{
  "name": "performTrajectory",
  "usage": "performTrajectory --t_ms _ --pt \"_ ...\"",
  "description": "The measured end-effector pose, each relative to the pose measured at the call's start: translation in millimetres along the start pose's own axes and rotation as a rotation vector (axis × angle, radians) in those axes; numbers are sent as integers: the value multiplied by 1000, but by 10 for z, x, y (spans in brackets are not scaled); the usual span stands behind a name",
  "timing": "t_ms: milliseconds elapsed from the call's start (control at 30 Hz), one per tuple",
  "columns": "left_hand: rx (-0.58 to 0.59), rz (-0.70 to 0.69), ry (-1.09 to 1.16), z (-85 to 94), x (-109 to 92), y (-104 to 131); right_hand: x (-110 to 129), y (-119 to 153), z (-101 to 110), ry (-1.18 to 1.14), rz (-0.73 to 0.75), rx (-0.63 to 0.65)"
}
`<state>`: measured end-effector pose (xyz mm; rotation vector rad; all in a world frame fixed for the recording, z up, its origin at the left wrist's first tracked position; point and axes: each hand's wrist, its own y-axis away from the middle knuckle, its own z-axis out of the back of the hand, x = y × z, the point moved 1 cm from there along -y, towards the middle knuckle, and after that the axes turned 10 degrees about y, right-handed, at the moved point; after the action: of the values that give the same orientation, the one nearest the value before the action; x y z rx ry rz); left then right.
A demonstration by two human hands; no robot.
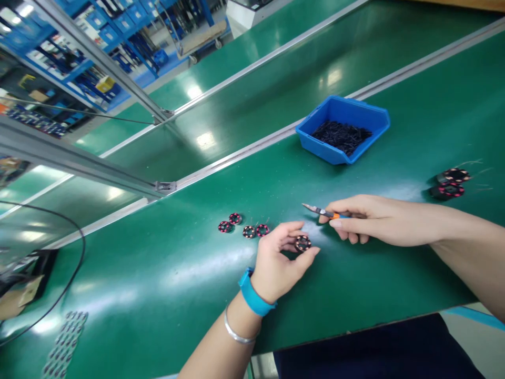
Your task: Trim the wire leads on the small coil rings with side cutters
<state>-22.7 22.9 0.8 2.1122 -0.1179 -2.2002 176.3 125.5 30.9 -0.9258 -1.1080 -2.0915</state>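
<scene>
In my left hand is a small round motor stator, black with copper-coloured windings, held between fingers and thumb. My right hand is closed around a pair of pliers with orange and blue handles. The pliers' pointed jaws reach left, above the stator and apart from it. Just left of my left hand lie a stator with copper windings and one with red-pink marks. Two similar red-marked stators sit farther left.
A blue bin of thin black pieces stands on the green table. Several stacked stators with loose wires lie at right. At lower left is a sheet of small parts; a black cable curves nearby. A metal frame post rises at left.
</scene>
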Motion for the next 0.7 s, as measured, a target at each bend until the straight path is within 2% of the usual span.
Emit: performTrajectory --t_ms 67,133,267,367,467,567,633,700 --pt "13 -169 -241 -36 -26 28 -34 -12 -6 -26 12 -34" --pt "44 -255 -445 -56 -46 39 -58 -24 -14 -23 9 -42" --pt "7 -268 -775 -22 -67 47 -57 -28 -40 11 -34 -33" --pt "-93 -283 -939 60 -80 97 -26 -18 -62 -3 -64 -87" --pt "-323 -276 -988 219 -79 180 1 -11 -80 -22 -50 -109" --pt "-542 -189 -875 424 -32 228 11 -10 -90 -19 -19 -97" --pt "-587 -90 -785 530 21 199 19 -10 -91 -9 1 -88" --pt "-549 -32 -751 581 71 117 39 -10 -90 5 18 -64"
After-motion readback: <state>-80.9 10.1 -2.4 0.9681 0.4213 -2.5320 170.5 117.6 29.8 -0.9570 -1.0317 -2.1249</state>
